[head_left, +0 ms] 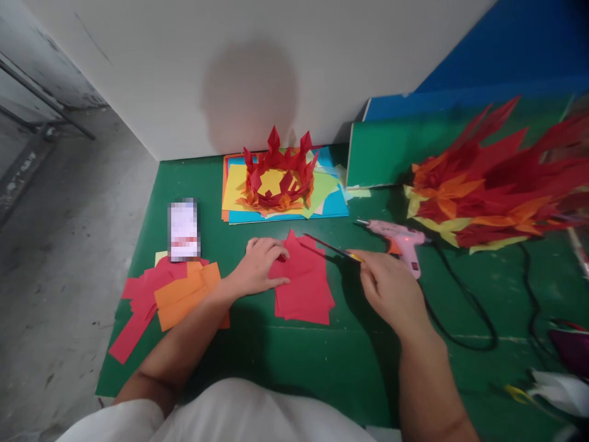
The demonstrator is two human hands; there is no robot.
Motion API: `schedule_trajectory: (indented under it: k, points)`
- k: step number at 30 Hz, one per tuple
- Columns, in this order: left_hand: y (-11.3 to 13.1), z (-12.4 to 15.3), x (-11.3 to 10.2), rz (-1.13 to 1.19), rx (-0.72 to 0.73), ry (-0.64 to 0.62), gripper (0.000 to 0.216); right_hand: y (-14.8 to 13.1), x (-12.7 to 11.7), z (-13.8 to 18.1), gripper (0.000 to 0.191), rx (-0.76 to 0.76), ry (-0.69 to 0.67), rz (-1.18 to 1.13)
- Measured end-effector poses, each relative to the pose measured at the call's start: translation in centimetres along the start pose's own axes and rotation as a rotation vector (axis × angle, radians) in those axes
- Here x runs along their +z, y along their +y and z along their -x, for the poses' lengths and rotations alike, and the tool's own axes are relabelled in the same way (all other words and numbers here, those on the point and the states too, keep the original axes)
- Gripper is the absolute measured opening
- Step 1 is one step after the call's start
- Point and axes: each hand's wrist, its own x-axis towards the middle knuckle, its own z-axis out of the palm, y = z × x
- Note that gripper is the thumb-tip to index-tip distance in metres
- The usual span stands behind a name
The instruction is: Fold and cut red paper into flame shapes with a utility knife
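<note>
The left hand (263,265), fingers parted, seemingly steadies flat red paper sheets (304,285) — the right hand (389,291) pinches a slim yellow-handled metal tool (333,247) between its fingers.

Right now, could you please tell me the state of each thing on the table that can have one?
Phone: screen lit, contents obscured
Glue gun: lying on its side, red light on
Thin tool: gripped in right hand
Red sheets: loosely stacked, under left hand
Small paper crown: upright on coloured sheets
Large paper piece: layered, partly blurred
Orange sheets: flat, overlapping red strips
</note>
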Motion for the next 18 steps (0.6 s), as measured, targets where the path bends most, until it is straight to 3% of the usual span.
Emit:
schedule_trajectory:
  k: [9,18]
  points:
    - [0.1,-0.1,0.0,0.009,0.024,0.001,0.032,-0.9,0.5,-0.9,0.038,-0.030,-0.166,0.083]
    - [0.2,-0.2,-0.3,-0.003,0.081,-0.022,0.024,-0.3,1.4,-0.9,0.035,-0.078,-0.114,0.134]
